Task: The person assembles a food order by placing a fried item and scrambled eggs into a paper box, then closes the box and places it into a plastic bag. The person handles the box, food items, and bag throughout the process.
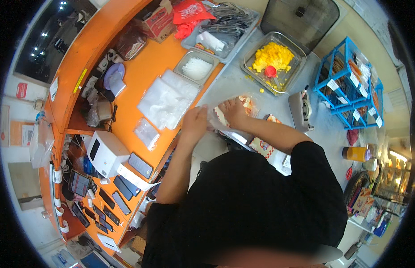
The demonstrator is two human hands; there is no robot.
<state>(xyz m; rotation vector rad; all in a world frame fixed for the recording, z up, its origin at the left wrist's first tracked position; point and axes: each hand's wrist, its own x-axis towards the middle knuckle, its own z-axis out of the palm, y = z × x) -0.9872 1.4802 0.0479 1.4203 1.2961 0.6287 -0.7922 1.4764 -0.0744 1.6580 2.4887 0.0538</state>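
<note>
My left hand (196, 121) is closed at the orange counter's edge, pinching the side of a clear plastic bag (212, 119). Over the grey metal worktop my right hand (233, 110) curls round a printed paper food packet (248, 105), which lies at the bag's mouth. Whether the packet is fully inside the bag I cannot tell. Closer to my body lies another printed packet (262, 146) with red-and-white checks, partly hidden by my right forearm. Beyond my hands stands a glass tray (249, 73) of crumbled yellow food, with a red scoop (271, 71) in it.
Clear plastic bags (167, 100) lie on the orange counter beside a metal tub (177, 68) of white items. A grey tape dispenser (300, 111) and blue baskets (334, 96) stand to the right. Several phones (121, 203) and a white printer (107, 154) sit at left.
</note>
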